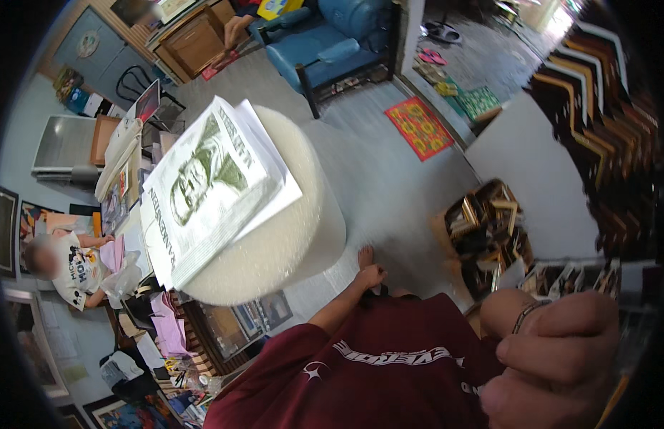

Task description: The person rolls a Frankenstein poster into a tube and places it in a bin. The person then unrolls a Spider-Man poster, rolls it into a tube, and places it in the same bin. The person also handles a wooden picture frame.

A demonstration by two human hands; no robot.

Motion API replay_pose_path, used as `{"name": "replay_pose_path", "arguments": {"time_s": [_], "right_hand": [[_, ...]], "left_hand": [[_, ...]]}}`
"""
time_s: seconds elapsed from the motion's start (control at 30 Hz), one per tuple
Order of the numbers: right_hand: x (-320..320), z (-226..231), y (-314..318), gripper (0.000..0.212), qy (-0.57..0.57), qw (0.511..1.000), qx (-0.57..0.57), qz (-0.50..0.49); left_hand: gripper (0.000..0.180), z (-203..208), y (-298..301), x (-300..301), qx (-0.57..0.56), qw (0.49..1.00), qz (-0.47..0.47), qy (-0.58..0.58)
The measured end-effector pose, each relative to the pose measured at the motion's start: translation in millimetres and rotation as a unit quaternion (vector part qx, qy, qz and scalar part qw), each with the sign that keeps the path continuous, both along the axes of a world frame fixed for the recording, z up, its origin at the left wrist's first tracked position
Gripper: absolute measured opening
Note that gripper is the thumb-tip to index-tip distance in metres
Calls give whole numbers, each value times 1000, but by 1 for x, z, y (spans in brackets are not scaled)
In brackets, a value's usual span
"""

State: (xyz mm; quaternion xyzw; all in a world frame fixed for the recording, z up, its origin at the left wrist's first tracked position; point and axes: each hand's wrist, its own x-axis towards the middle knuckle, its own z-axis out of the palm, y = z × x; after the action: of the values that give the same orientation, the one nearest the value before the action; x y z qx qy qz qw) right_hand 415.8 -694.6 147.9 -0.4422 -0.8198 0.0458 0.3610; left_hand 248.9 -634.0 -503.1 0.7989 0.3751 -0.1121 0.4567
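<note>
My left hand (373,276) is closed in front of my waist, below the maroon shirt's hem. A small dark piece shows beside its fingers, but I cannot make out what it holds. Close to the camera at the lower right, my right hand (561,350) is raised with curled fingers; a dark band circles part of it, and its palm side is hidden. Ahead stands a thick white roll of wrapping foam (296,154), upright. A stack of white printed sheets (210,179) with a greenish portrait lies tilted across its top, touched by neither hand.
A cardboard box (453,247) of frame pieces stands to the right, near a wall of corner frame samples (589,93). Far ahead are a blue armchair (332,43) and a red mat (420,129). At the left, another person (81,264) handles pink sheets beside a cluttered table.
</note>
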Motion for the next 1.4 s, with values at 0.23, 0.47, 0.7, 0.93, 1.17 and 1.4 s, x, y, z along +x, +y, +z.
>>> {"name": "replay_pose_path", "arguments": {"time_s": [0.23,0.47,0.7,0.93,1.17,1.4], "right_hand": [[105,-70,104,16,87,951,285,-80],[226,-153,252,13,180,972,79,-126],[331,-226,399,12,215,951,-196,-102],[311,-250,577,16,130,925,-355,43],[274,-379,768,23,96,865,-493,-4],[407,-646,802,41,-155,694,-699,-75]], "left_hand": [[42,53,145,163,-33,999,-27,-21],[46,-7,262,223,-72,994,-78,22],[38,18,405,248,-97,969,216,68],[26,-62,476,234,72,942,327,-25],[32,-36,604,234,-67,956,286,6],[45,-39,809,132,0,843,532,-82]]}}
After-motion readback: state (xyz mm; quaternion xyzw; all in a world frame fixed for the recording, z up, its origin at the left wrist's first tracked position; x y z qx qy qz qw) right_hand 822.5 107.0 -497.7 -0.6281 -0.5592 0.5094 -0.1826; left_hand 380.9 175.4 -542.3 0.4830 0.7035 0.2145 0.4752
